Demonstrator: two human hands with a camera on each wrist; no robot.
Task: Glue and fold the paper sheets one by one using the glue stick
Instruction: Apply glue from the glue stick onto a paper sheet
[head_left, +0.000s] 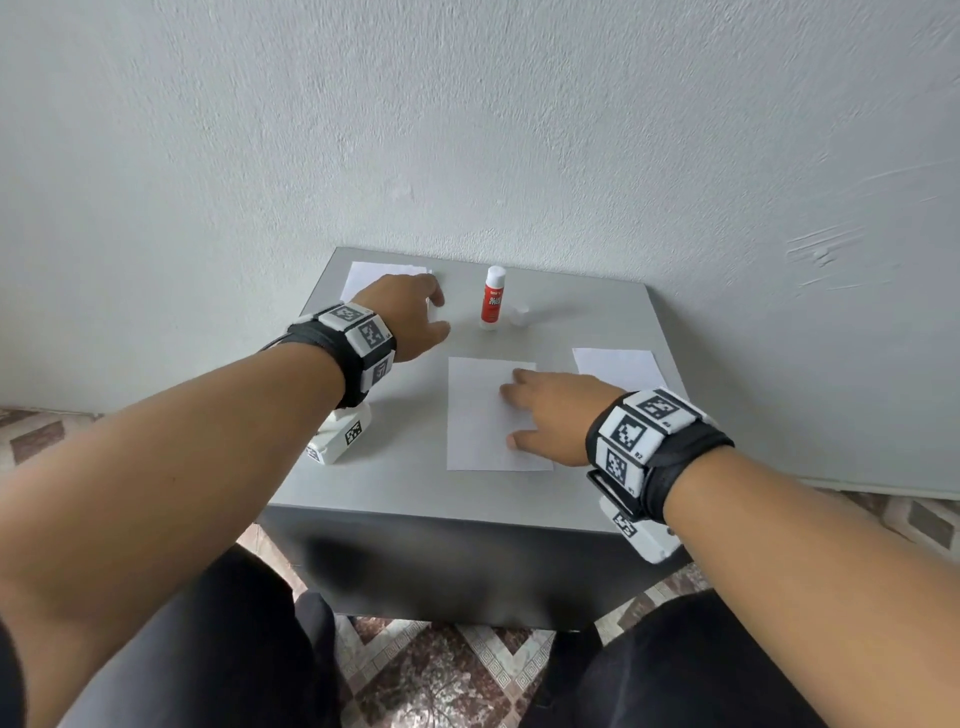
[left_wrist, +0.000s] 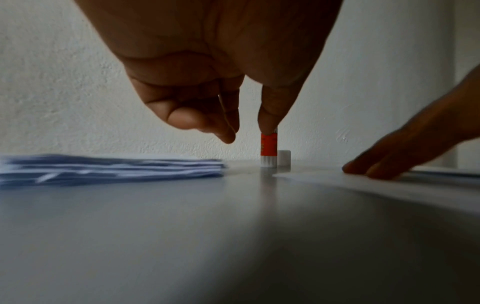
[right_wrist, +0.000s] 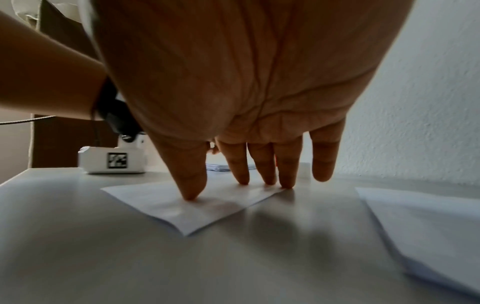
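A red and white glue stick (head_left: 492, 300) (left_wrist: 267, 148) stands upright and uncapped near the back of the grey table (head_left: 405, 493). Its white cap (head_left: 520, 315) (left_wrist: 283, 157) sits just right of it. My left hand (head_left: 418, 317) (left_wrist: 248, 133) hovers just left of the stick with loosely curled fingers, holding nothing. A single white sheet (head_left: 488, 415) (right_wrist: 207, 211) lies flat at the table's middle. My right hand (head_left: 545, 410) (right_wrist: 233, 185) presses on its right half with straight, spread fingers.
A pile of white paper (head_left: 387, 274) (left_wrist: 103, 168) lies at the back left, partly under my left hand. Another pile of sheets (head_left: 615, 364) (right_wrist: 428, 226) lies at the right edge. The wall rises directly behind the table, and patterned floor surrounds it.
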